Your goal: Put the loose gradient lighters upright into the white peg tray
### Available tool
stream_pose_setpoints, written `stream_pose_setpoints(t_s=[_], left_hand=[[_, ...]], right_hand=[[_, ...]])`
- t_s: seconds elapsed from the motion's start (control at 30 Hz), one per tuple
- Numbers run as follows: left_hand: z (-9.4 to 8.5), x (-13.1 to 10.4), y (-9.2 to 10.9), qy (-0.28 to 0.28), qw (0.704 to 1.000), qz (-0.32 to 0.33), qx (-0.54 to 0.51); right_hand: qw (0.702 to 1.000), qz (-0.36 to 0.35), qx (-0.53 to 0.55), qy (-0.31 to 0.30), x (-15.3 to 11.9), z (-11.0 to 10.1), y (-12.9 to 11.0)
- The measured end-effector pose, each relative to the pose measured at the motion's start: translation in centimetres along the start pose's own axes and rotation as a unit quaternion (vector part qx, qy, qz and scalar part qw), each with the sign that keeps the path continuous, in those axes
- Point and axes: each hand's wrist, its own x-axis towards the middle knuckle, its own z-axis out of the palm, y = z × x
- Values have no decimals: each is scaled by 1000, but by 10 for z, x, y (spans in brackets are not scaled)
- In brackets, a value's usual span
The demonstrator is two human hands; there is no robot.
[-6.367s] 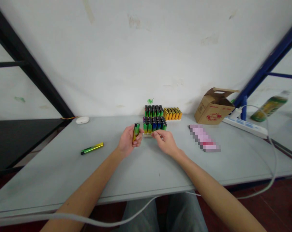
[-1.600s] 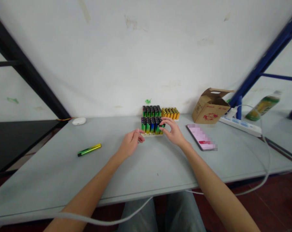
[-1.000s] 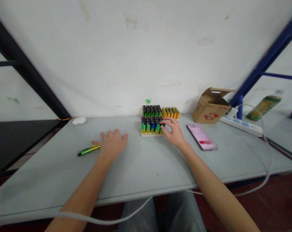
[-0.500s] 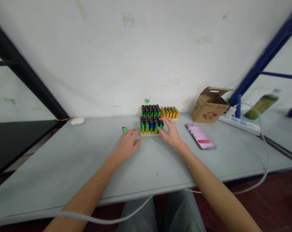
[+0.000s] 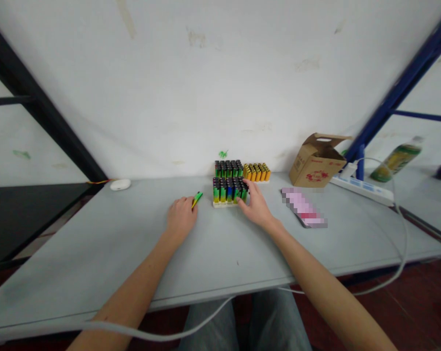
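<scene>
My left hand (image 5: 182, 216) is closed around a green and yellow lighter (image 5: 197, 199), which pokes out past the fingertips above the table. To its right stands a white tray (image 5: 224, 205) packed with upright lighters (image 5: 223, 191) in green, yellow and blue with black tops. My right hand (image 5: 256, 204) grips the right end of this block, thumb at the front and fingers along the right side, hiding part of it. Directly behind is a second block of green lighters with black tops (image 5: 228, 168). Beside that one are yellow lighters (image 5: 257, 172) in a tray.
An open cardboard box (image 5: 315, 163) and a phone (image 5: 303, 207) lie to the right. Beyond them are a white power strip (image 5: 366, 190) and a drink bottle (image 5: 397, 158). A small white case (image 5: 120, 185) sits at the back left. A white cable (image 5: 169, 335) crosses the front.
My left hand has moved slightly left, away from the tray, and picked up the loose lighter that lay behind it. My right hand stays at the tray's right end.
</scene>
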Motion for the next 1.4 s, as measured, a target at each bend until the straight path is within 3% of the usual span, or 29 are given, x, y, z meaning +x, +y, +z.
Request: stream_pose_setpoints(t_s=[0.17, 0.4, 0.53, 0.6, 0.67, 0.77, 0.83, 1.0, 1.07, 1.17, 1.27, 1.4], left_hand=[[-2, 2, -4, 10, 999, -40, -18], [-4, 8, -4, 48, 994, -45, -90], [-8, 11, -3, 96, 969, -95, -207], [-10, 12, -1, 92, 927, -139, -336], [-13, 12, 2, 59, 853, -156, -494], [-18, 8, 10, -35, 748, -107, -654], [-19, 3, 17, -97, 727, -56, -677], [-16, -12, 38, -236, 744, 71, -621], [-13, -17, 44, -266, 754, 103, -592], [-8, -21, 49, -284, 773, 114, -556], [-4, -22, 50, -282, 781, 102, -548], [-4, -19, 49, -245, 786, 65, -564]], right_hand=[[1000, 2, -13, 18, 0, 1, -5], [991, -65, -10, 120, -3, -1, -19], [990, -106, 21, 90, -8, 2, -29], [993, -100, 33, 49, -10, 6, -32], [995, -84, 43, 9, -13, 9, -33], [995, -64, 65, -33, -15, 11, -36], [994, -54, 88, -48, -15, 10, -40], [986, -18, 151, -62, -12, 5, -50], [978, -15, 191, -86, -10, 3, -53], [952, -12, 274, -134, -8, 4, -56], [915, 57, 367, -158, -6, 8, -55], [855, 193, 479, -58, -2, 11, -51]])
